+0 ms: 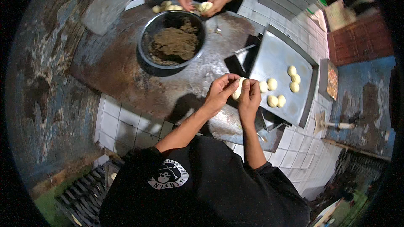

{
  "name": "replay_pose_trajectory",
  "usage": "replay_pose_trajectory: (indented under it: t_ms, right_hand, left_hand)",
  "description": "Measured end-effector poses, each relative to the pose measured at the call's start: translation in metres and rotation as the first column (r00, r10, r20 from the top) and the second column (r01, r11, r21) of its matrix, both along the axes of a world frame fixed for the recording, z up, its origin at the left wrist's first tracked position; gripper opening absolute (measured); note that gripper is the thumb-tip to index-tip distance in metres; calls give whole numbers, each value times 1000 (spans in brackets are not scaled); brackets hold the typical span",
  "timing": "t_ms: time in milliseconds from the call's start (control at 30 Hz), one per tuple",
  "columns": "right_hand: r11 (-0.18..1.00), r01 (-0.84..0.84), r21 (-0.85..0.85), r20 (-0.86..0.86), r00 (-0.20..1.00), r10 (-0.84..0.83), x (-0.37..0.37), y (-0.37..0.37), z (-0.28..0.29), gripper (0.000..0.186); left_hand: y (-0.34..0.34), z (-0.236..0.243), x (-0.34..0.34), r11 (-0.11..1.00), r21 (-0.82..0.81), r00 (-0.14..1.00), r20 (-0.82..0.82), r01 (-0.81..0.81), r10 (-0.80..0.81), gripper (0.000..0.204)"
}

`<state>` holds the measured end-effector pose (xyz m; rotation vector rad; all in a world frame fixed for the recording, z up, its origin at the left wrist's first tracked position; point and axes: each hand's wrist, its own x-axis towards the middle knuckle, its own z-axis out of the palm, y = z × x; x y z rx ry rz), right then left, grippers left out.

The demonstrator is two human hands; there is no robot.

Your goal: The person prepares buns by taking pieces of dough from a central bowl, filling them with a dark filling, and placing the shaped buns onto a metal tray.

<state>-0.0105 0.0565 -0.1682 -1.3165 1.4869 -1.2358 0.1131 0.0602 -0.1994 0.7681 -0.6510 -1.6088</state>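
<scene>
Grubby walls and white tiles (290, 143) surround a worn, stained tabletop (113, 86). On its right sits a broad metal baking tray (275, 54), set at a slant; farther off, left of centre, stands a round metal bowl (171, 64) with a brown, crumbly-looking filling (176, 42) in it.

Between bowl and tray, nearer the wearer, the left hand (219, 93) and right hand (250, 97) meet in the air over the table. Neither is clenched or released: thumbs and fingertips of both grasp one pale dough piece (238, 90), just left of the tray.

The piece looks longish, its long axis running away from the wearer, the far end leaning slightly right. It should be light, soft and easily dented or torn, perhaps a little tacky rather than slippery; a gentle fingertip hold along both long sides suits it best. Its underside is hidden, so what lies there cannot be told.

Smallest are the rounded dough balls (272, 84) on the tray, some touching.
</scene>
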Motion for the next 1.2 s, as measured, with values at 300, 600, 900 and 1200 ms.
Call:
replay_pose_trajectory:
  t_ms: [300, 600, 900, 1200]
  right_hand:
    - [548, -759, 351, 787, 556, 267, 194, -67, -85, 49]
    - [490, -852, -185, -972, 233, 37, 296, -184, -116, 40]
    - [453, -888, -85, -992, 116, 40, 288, -191, -146, 28]
    - [805, -519, 288, 269, 851, 452, 220, -132, -106, 30]
  left_hand:
    - [36, -49, 219, 914, 345, 857, -384, -213, 345, 35]
    - [68, -60, 326, 773, 475, 692, -384, -420, 611, 39]
    - [58, -66, 317, 724, 495, 648, -356, -480, 673, 30]
    - [30, -39, 261, 735, 474, 676, -330, -485, 659, 31]
